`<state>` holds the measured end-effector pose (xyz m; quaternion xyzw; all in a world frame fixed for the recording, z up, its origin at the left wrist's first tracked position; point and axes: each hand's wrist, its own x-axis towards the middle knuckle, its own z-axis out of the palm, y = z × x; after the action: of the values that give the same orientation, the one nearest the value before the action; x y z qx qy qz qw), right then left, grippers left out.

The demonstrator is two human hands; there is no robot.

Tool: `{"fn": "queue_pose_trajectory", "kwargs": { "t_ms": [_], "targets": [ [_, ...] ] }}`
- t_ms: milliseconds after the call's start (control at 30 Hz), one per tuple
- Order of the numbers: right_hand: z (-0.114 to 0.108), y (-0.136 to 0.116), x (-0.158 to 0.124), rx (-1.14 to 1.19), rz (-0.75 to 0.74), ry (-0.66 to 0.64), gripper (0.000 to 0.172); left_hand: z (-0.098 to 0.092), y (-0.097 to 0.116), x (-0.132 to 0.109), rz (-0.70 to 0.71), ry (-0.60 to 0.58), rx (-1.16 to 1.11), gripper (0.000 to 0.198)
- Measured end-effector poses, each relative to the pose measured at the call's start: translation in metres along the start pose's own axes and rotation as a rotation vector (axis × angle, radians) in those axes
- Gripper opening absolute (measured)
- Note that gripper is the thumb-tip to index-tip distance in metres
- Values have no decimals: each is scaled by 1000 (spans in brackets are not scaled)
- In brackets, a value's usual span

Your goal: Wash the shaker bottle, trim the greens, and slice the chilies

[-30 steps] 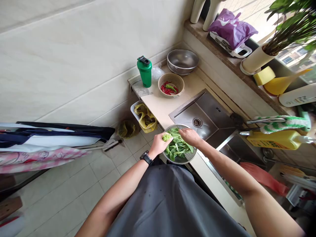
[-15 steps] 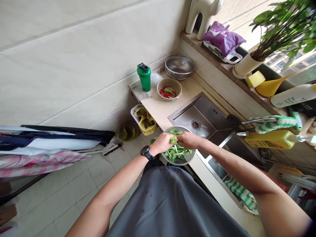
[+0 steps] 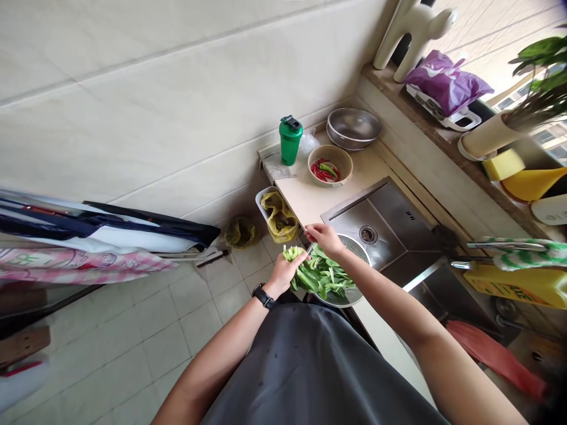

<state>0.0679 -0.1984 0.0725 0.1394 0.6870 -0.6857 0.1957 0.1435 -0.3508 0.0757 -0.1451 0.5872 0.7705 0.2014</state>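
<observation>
My left hand [image 3: 284,273], with a black watch on the wrist, is closed around a bunch of leafy greens [image 3: 293,253]. Their pale cut stems point up past the thumb, and the leaves hang toward the colander. More loose green leaves [image 3: 328,274] lie in the metal mesh colander [image 3: 364,294] in front of my apron. Above its far left edge, my right hand [image 3: 326,238] is closed in a pinch, fingertips toward the bin. Whatever it pinches is too small to make out.
A small bin with a yellow bag [image 3: 283,227] hangs at the counter's end, and another bagged bin [image 3: 240,232] stands on the floor. Beyond the sink [image 3: 390,218] are a basket of chilies [image 3: 331,183], a green shaker bottle [image 3: 290,144] and a metal bowl [image 3: 354,127].
My right hand has come away from the greens toward the bin side. The left hand has shifted left and down with the bunch, baring more leaves. The view has swung left.
</observation>
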Motion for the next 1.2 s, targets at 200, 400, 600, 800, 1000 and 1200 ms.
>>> {"fn": "queue_pose_trajectory", "kwargs": {
  "t_ms": [200,400,600,800,1000,1200],
  "targets": [
    [42,-31,70,-768,-1,-61,19,-12,-9,-3,-51,-12,-10,37],
    [-88,-4,-13,-885,-181,193,28,-4,-5,5,-8,-122,86,33],
    [-136,71,-95,-1290,87,87,38,26,-5,12,48,-258,185,33],
    [-120,88,-112,-1149,103,91,35,48,-4,13,-2,-261,291,34],
    [-126,84,-91,-1201,197,168,34,53,-19,11,-53,-258,332,35],
    [-119,88,-62,-1277,277,115,26,52,-27,9,-48,-293,388,34]
  ]
}}
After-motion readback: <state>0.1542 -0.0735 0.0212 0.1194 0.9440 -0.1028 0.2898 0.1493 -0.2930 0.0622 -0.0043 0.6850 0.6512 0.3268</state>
